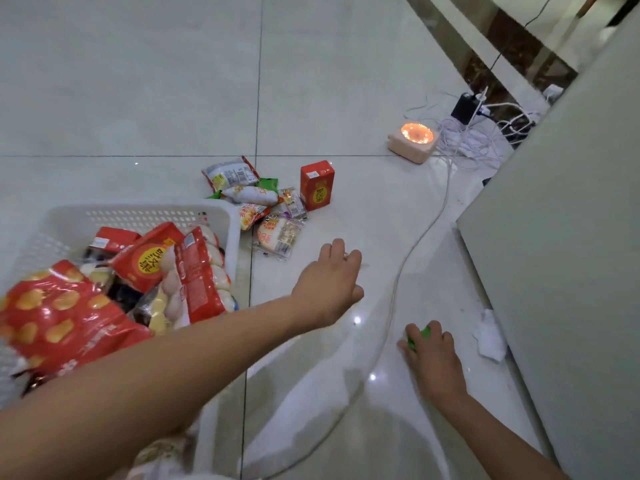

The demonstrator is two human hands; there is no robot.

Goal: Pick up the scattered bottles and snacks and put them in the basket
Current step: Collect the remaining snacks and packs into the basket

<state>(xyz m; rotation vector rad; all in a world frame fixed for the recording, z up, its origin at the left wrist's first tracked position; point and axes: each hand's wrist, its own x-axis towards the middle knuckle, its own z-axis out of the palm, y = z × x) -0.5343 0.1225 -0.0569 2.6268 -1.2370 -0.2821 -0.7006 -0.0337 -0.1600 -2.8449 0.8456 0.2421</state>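
A white plastic basket [145, 213] stands on the floor at the left, filled with red snack bags and packets. Beyond its far right corner lies a pile of small snack packets [258, 199], with a clear-wrapped one [278, 235] nearest me and a red carton [317, 185] upright beside them. My left hand [329, 282] reaches over the floor just short of the clear-wrapped packet, fingers loosely apart and holding nothing. My right hand [429, 351] rests low on the floor at the lower right, closed over a small green item [417, 337] that is mostly hidden.
A white cable [415, 244] runs across the tiles between my hands toward a pink device with a glowing orange top [414, 140] and a tangle of wires. A large grey panel [561, 237] stands at the right, with crumpled white paper [490, 336] at its foot.
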